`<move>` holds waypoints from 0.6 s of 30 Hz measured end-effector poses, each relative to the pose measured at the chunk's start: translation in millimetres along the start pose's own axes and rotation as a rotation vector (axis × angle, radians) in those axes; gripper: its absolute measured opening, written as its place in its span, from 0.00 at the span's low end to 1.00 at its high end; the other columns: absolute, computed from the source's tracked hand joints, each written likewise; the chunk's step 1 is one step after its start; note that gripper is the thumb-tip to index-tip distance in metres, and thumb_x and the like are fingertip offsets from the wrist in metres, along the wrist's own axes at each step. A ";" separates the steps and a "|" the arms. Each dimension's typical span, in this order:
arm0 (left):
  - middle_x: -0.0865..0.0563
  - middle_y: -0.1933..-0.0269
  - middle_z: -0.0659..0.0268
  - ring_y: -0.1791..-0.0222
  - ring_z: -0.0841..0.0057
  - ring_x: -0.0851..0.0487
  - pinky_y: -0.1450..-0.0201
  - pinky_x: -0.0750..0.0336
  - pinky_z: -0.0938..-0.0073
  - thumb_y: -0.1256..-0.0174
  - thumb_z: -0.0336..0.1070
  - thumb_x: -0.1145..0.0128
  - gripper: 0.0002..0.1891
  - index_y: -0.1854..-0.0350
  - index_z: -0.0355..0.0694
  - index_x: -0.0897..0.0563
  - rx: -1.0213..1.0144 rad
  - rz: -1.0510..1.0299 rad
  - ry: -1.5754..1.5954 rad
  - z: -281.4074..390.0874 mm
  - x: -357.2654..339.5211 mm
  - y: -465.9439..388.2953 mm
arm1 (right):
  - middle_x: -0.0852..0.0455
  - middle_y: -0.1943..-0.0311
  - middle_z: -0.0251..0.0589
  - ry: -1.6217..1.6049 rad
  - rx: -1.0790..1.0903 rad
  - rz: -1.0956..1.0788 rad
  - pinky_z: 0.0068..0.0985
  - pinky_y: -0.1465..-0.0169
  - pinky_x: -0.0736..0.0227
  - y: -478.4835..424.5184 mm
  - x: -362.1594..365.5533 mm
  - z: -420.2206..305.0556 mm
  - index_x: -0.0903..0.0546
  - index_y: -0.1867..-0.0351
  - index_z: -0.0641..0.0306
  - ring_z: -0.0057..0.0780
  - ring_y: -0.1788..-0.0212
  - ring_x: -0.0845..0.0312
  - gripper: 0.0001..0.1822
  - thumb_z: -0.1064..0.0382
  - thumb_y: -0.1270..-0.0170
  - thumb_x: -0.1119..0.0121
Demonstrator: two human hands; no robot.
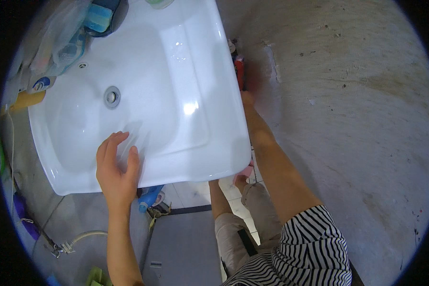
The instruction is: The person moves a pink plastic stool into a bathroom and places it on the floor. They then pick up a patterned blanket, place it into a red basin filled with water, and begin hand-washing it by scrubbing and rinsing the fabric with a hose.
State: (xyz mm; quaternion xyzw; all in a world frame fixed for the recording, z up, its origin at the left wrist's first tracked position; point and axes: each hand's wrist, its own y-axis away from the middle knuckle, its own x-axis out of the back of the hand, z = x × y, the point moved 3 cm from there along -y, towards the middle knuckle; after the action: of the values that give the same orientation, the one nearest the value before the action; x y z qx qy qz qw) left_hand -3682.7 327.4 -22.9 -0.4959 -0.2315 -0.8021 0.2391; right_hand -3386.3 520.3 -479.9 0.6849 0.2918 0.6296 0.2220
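Observation:
A white ceramic washbasin (139, 53) spreads out before me, with a round metal drain plug (112, 97) in its bowl. My left hand (116, 168) is over the basin's near rim, thumb and fingers apart, holding nothing. Whether it touches the rim I cannot tell. My right arm reaches down along the basin's right side, beside the wall. Only the wrist and part of my right hand (247, 97) show, just below a red object (239, 71) partly hidden by the basin edge. The fingers are hidden, so their grip cannot be made out.
A blue soap bar (99, 18) rests in a dark dish at the far left, near plastic-wrapped items (57, 43). The stained wall (343, 107) rises close on the right. Under the basin are a blue bottle (150, 198) and a grey lidded bin (182, 243); a hose (89, 234) curves at lower left.

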 end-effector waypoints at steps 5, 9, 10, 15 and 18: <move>0.21 0.49 0.60 0.48 0.65 0.24 0.47 0.32 0.71 0.41 0.36 0.46 0.14 0.53 0.41 0.21 0.047 0.012 0.033 -2.6 4.2 4.1 | 0.17 0.61 0.47 0.022 0.088 0.014 0.35 0.61 0.22 23.3 -19.1 -3.4 0.19 0.61 0.61 0.42 0.61 0.19 0.11 0.61 0.41 0.49; 0.20 0.50 0.61 0.48 0.67 0.24 0.48 0.31 0.73 0.42 0.35 0.45 0.13 0.54 0.41 0.21 0.030 0.026 0.041 -4.0 1.3 1.6 | 0.16 0.61 0.47 0.023 0.177 0.048 0.35 0.61 0.23 56.2 -37.1 1.8 0.19 0.62 0.61 0.41 0.60 0.19 0.11 0.61 0.41 0.50; 0.20 0.51 0.62 0.49 0.67 0.24 0.49 0.31 0.73 0.42 0.36 0.45 0.13 0.54 0.41 0.21 0.028 0.028 0.038 -3.3 2.1 2.2 | 0.16 0.61 0.47 0.029 0.210 0.051 0.34 0.61 0.23 68.5 -40.5 3.7 0.18 0.63 0.61 0.41 0.60 0.18 0.11 0.61 0.41 0.50; 0.20 0.53 0.62 0.53 0.65 0.22 0.55 0.27 0.72 0.46 0.40 0.43 0.14 0.57 0.43 0.20 0.122 0.054 0.115 0.7 6.4 12.8 | 0.16 0.61 0.46 -0.001 0.429 0.166 0.34 0.61 0.23 142.4 -63.0 7.4 0.18 0.64 0.61 0.40 0.60 0.18 0.11 0.60 0.41 0.50; 0.19 0.53 0.63 0.53 0.66 0.22 0.55 0.27 0.72 0.45 0.42 0.43 0.14 0.58 0.44 0.20 0.034 0.087 0.055 6.5 0.5 29.4 | 0.16 0.61 0.46 0.174 0.367 0.061 0.33 0.61 0.23 190.5 -84.2 35.9 0.17 0.65 0.61 0.40 0.60 0.18 0.11 0.60 0.41 0.50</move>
State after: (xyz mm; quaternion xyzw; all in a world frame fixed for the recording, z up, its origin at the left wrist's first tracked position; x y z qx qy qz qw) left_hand -3660.4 308.4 -15.9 -0.4789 -0.2168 -0.8003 0.2884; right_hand -3330.9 326.1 -417.6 0.6655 0.3986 0.6292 0.0482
